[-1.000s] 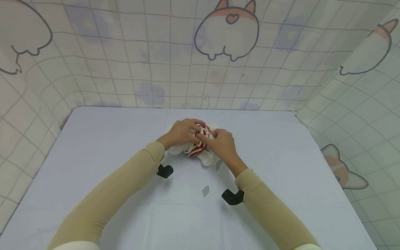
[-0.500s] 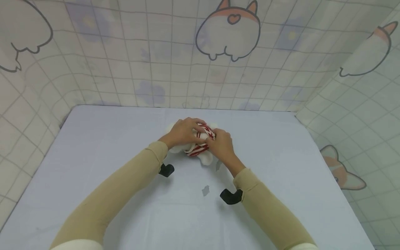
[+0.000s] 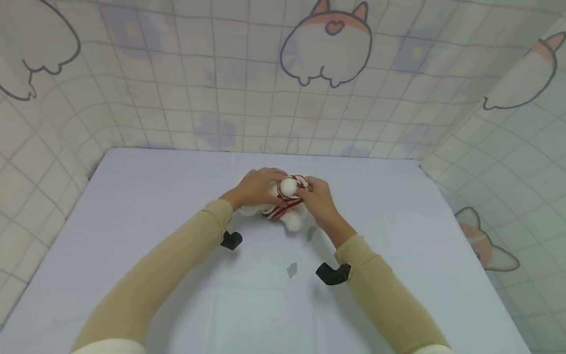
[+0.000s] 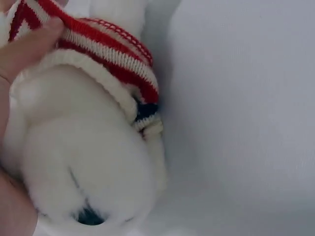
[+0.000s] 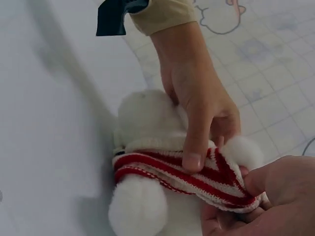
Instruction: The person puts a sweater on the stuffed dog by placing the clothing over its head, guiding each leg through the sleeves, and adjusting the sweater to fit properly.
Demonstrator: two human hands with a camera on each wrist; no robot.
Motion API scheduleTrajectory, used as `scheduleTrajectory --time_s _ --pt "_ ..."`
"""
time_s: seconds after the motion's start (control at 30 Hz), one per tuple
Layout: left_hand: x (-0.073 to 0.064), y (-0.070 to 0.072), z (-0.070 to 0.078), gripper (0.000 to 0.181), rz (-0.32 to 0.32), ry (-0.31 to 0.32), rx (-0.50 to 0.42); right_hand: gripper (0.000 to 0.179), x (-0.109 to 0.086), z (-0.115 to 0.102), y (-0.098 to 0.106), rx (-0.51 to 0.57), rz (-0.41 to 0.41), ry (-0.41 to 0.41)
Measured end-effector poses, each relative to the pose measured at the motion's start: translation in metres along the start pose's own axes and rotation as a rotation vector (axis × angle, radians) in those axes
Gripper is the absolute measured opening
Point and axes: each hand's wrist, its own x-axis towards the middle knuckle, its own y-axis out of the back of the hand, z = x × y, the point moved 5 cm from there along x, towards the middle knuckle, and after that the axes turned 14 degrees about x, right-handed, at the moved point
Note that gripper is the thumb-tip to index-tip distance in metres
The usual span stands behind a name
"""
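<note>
A white plush toy [image 4: 88, 147] lies on the table, its dark nose showing at the bottom of the left wrist view. It wears a red and white knitted sweater [image 5: 162, 164]. My left hand [image 3: 258, 187] grips the toy's body, the thumb [image 5: 193, 160] pressing on the knit. My right hand [image 3: 320, 201] pinches the edge of the sweater and stretches it outward. A round white limb [image 5: 242, 151] pokes out at that stretched edge; another limb [image 5: 138, 206] sticks out below the sweater. The fingers' undersides are partly hidden.
The toy rests on a white-covered table [image 3: 256, 305] toward its far side. Small grey patches [image 3: 292, 269] mark the cloth in front of it. Behind and to the sides hang tile-patterned curtains [image 3: 247, 98] with cartoon dogs. Black mounts [image 3: 332, 274] jut from both wrists.
My right hand has shifted slightly right, drawing the sweater's edge with it. A round white limb now shows within the sweater's opening. The left hand stays nearly still on the toy.
</note>
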Motion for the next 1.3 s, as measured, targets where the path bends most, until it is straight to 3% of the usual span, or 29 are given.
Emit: scheduleTrajectory --time_s 0.2,0.33,0.43,0.57,0.73,0.9,1.03,1.3 --pt "-0.007 0.003 -0.002 0.066 0.011 0.043 -0.172 0.032 -0.005 -0.008 0.002 -0.368 -0.045 0.078" --pt "-0.009 0.007 -0.006 0.056 0.021 0.044 -0.379 0.038 -0.008 -0.007 0.003 -0.422 -0.080 0.089" --pt "-0.011 0.010 -0.011 0.036 0.064 0.040 -0.560 0.041 -0.008 -0.006 0.004 -0.422 -0.074 0.092" --pt "-0.012 0.013 -0.014 0.023 0.126 0.027 -0.625 0.037 -0.009 -0.004 0.010 -0.516 -0.031 0.108" --pt "-0.012 0.010 -0.009 0.036 0.098 0.029 -0.465 0.021 -0.012 -0.008 0.019 -0.533 0.020 0.244" --pt "-0.011 0.006 -0.005 0.052 0.065 0.026 -0.256 0.042 -0.019 -0.020 0.011 -0.517 -0.079 0.394" --pt "-0.011 0.007 0.000 0.055 0.097 -0.023 -0.112 0.051 -0.023 -0.028 0.003 -0.568 -0.145 0.441" --pt "-0.011 0.006 0.002 0.050 0.093 -0.046 0.058 0.036 -0.024 -0.034 0.000 -0.580 -0.153 0.525"
